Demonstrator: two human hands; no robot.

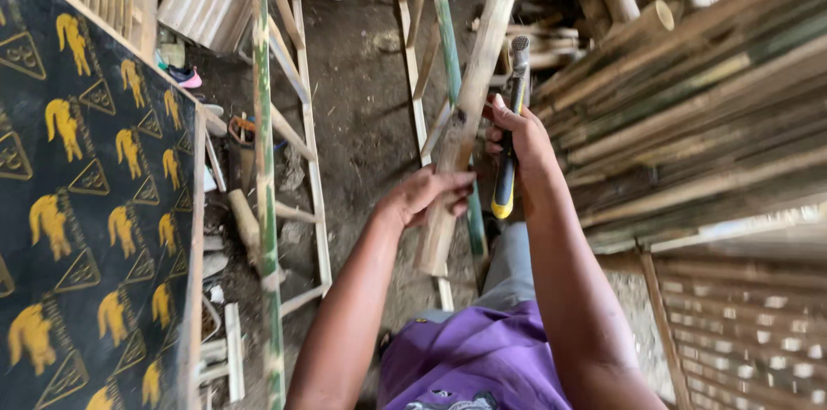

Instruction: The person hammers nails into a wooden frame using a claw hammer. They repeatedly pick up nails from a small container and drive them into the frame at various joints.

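- While you look down over your purple shirt (487,358), the biggest thing beside your grip is the dark printed sheet (86,203) with yellow figures, well off to the left of both hands.
- To the right of your hands, a stack of bamboo poles (689,108) slopes up and away, near your right forearm but not touching it.
- Left of your left hand, a ladder-like bamboo frame (293,160) lies on the dirt floor (362,100), one of its rails green.
- Between your hands runs the split bamboo slat (472,91), tilted, its near end just past your left wrist and its far end reaching beyond the top edge.
- Your left hand (426,195) is wrapped over the slat's lower part, fingers closed down on it.
- Your right hand (515,130) sits just beside the slat, higher up, fist closed on a hammer (510,134).
- The hammer's metal head points up above your knuckles; its yellow-and-black handle hangs below your palm, close to your left fingertips.
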